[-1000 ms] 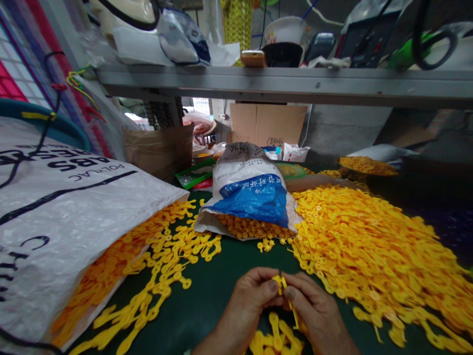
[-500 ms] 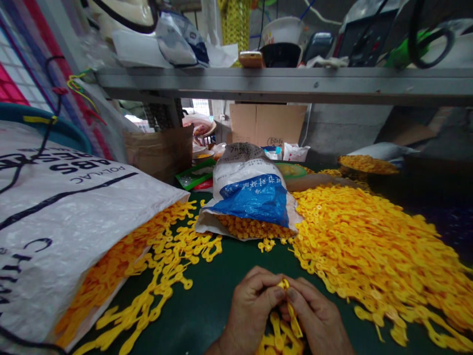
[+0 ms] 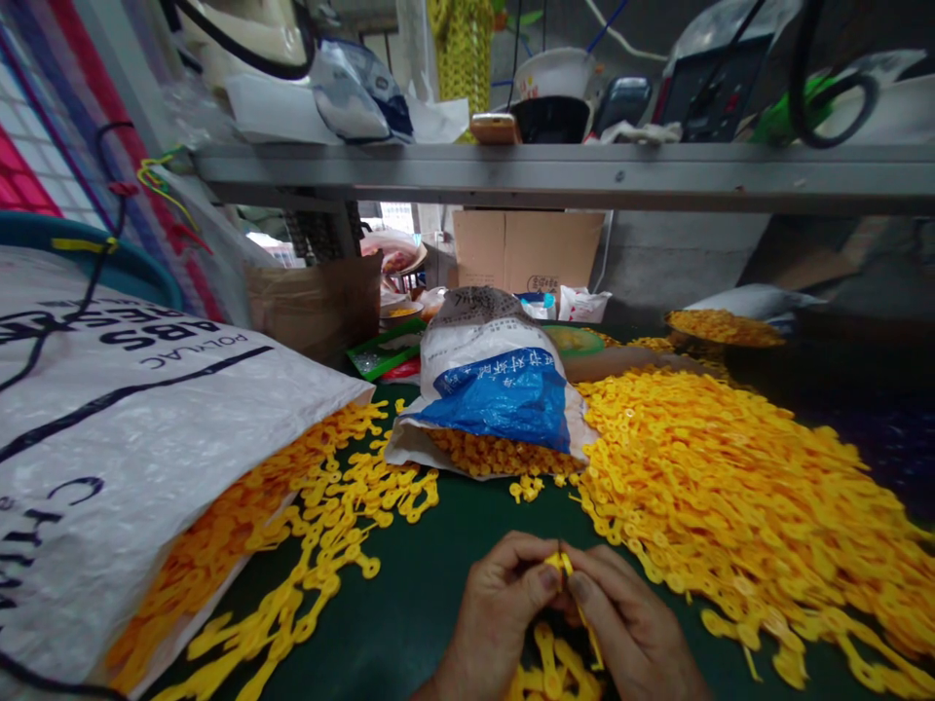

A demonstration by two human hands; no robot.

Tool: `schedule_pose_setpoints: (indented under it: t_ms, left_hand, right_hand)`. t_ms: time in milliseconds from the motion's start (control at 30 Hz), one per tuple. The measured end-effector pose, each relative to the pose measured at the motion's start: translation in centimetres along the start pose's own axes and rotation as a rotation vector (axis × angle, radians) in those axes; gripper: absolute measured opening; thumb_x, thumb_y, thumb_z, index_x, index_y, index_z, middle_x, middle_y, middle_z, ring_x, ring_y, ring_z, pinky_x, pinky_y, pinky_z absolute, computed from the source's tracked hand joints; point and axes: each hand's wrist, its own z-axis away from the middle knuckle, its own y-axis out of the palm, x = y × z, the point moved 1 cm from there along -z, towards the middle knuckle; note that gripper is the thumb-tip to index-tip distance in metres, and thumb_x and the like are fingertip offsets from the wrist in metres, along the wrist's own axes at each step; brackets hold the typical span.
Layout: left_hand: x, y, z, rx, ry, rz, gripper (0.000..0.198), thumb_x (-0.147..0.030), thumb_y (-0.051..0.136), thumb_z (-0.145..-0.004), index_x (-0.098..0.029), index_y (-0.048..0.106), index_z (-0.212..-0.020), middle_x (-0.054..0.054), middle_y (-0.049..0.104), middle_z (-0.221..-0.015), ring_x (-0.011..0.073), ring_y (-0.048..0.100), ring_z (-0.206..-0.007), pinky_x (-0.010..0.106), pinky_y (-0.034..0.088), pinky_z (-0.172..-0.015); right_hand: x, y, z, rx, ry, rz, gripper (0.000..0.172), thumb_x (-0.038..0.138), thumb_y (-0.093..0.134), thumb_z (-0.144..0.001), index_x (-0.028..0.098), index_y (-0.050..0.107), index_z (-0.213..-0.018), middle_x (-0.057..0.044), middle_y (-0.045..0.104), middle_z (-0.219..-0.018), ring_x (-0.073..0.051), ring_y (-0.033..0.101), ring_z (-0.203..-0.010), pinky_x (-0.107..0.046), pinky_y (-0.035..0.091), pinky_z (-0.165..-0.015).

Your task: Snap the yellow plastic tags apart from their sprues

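Note:
Near the bottom centre, my left hand (image 3: 493, 613) and my right hand (image 3: 628, 618) meet with thumbs and forefingers pinched on one small yellow plastic piece (image 3: 559, 562). A narrow yellow strip runs down from it beside my right thumb. Just below my hands lie more yellow plastic pieces (image 3: 551, 667), partly hidden by them. To the right spreads a large heap of flat yellow plastic pieces (image 3: 737, 477) with round ringed ends. Looser yellow pieces (image 3: 321, 545) trail out on the left.
A white sack (image 3: 146, 409) spills yellow pieces at left. Ahead, a blue and white bag (image 3: 504, 389) lies with its mouth toward me, small yellow parts inside. A grey metal shelf (image 3: 511, 177) crosses above the green tabletop (image 3: 409, 574). A cardboard box (image 3: 526, 253) stands behind.
Both hands stay pinched together at nearly the same spot. The yellow piece between the fingertips has turned slightly. The whole view has shifted a little.

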Motion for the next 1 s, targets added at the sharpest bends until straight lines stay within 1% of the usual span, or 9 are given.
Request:
schedule_pose_setpoints:
  t_ms: [133,233,433,533,633,733,833,900,1000]
  left_hand:
    - [0.6,-0.5,-0.2,-0.083,-0.056,0.035,0.020,-0.025,0.078,-0.068,-0.016,0.072,-0.085,0.002,0.067,-0.076,0.0115,0.061,-0.060,0.022,0.049,-0.060]
    - [0.8,-0.7,-0.1,-0.117,-0.095,0.024,0.023,-0.027,0.080,-0.066,-0.017,0.071,-0.085,0.002,0.068,-0.073,0.0112,0.062,-0.059,0.021,0.048,-0.059]
    - [0.0,-0.7,0.1,-0.027,0.066,-0.106,0.014,-0.026,0.076,-0.070,-0.018,0.074,-0.081,-0.001,0.060,-0.080,0.0100,0.060,-0.063,0.021,0.048,-0.059]
    - [-0.1,-0.8,0.1,0.000,0.046,-0.064,0.012,-0.024,0.073,-0.073,-0.018,0.072,-0.083,0.000,0.062,-0.081,0.0111,0.060,-0.069,0.021,0.048,-0.064]
    - [0.1,-0.8,0.0,0.029,0.048,-0.042,0.011,-0.022,0.074,-0.073,-0.018,0.072,-0.083,0.001,0.064,-0.080,0.0122,0.059,-0.075,0.021,0.047,-0.068]
    - [0.1,-0.8,0.0,0.041,0.064,-0.031,0.011,-0.022,0.075,-0.071,-0.018,0.072,-0.080,0.000,0.062,-0.079,0.0120,0.059,-0.069,0.023,0.048,-0.065]
    - [0.0,-0.8,0.0,0.044,0.069,-0.045,0.009,-0.023,0.075,-0.071,-0.019,0.072,-0.079,0.000,0.059,-0.079,0.0125,0.059,-0.067,0.024,0.048,-0.063]
    - [-0.2,-0.9,0.0,0.046,0.099,-0.100,0.008,-0.023,0.074,-0.072,-0.019,0.072,-0.079,0.000,0.059,-0.079,0.0130,0.059,-0.069,0.024,0.048,-0.064]
    - [-0.5,-1.0,0.0,0.051,0.197,-0.282,0.006,-0.022,0.073,-0.073,-0.020,0.074,-0.079,0.002,0.061,-0.080,0.0147,0.059,-0.077,0.024,0.047,-0.071]
  right_hand:
    - [-0.9,-0.1,-0.2,0.003,0.085,-0.046,0.024,0.031,0.053,-0.091,0.029,0.069,-0.108,-0.001,0.062,-0.084,-0.017,0.062,-0.080,-0.021,0.051,-0.070]
    - [-1.2,-0.1,-0.2,-0.006,0.075,-0.050,0.023,0.030,0.056,-0.090,0.029,0.069,-0.108,0.000,0.062,-0.084,-0.016,0.063,-0.079,-0.020,0.050,-0.071]
    - [-0.4,-0.3,0.0,0.073,0.006,0.007,0.027,0.024,0.048,-0.093,0.030,0.065,-0.113,-0.001,0.064,-0.089,-0.015,0.063,-0.083,-0.020,0.050,-0.073]
    - [0.2,-0.6,-0.1,0.103,-0.036,0.078,0.028,0.021,0.053,-0.090,0.029,0.062,-0.115,-0.002,0.064,-0.091,-0.017,0.063,-0.086,-0.023,0.051,-0.077]
    - [0.5,-0.6,-0.1,0.100,-0.049,0.113,0.027,0.020,0.055,-0.089,0.028,0.062,-0.113,-0.002,0.064,-0.089,-0.017,0.063,-0.084,-0.023,0.051,-0.075]
    - [0.4,-0.5,0.1,0.074,-0.019,0.077,0.022,0.022,0.052,-0.091,0.027,0.063,-0.109,-0.002,0.064,-0.090,-0.016,0.063,-0.083,-0.023,0.051,-0.074]
    - [0.1,-0.6,0.3,0.058,0.004,0.041,0.022,0.023,0.052,-0.091,0.027,0.062,-0.110,-0.002,0.063,-0.089,-0.016,0.064,-0.081,-0.022,0.052,-0.072]
    - [0.0,-0.7,0.3,0.062,0.003,0.041,0.021,0.023,0.052,-0.091,0.027,0.063,-0.109,-0.002,0.062,-0.086,-0.015,0.063,-0.079,-0.021,0.052,-0.070]
    - [-0.1,-0.6,0.5,0.064,-0.017,0.068,0.022,0.022,0.052,-0.091,0.027,0.064,-0.109,-0.001,0.062,-0.083,-0.015,0.063,-0.076,-0.021,0.053,-0.068]
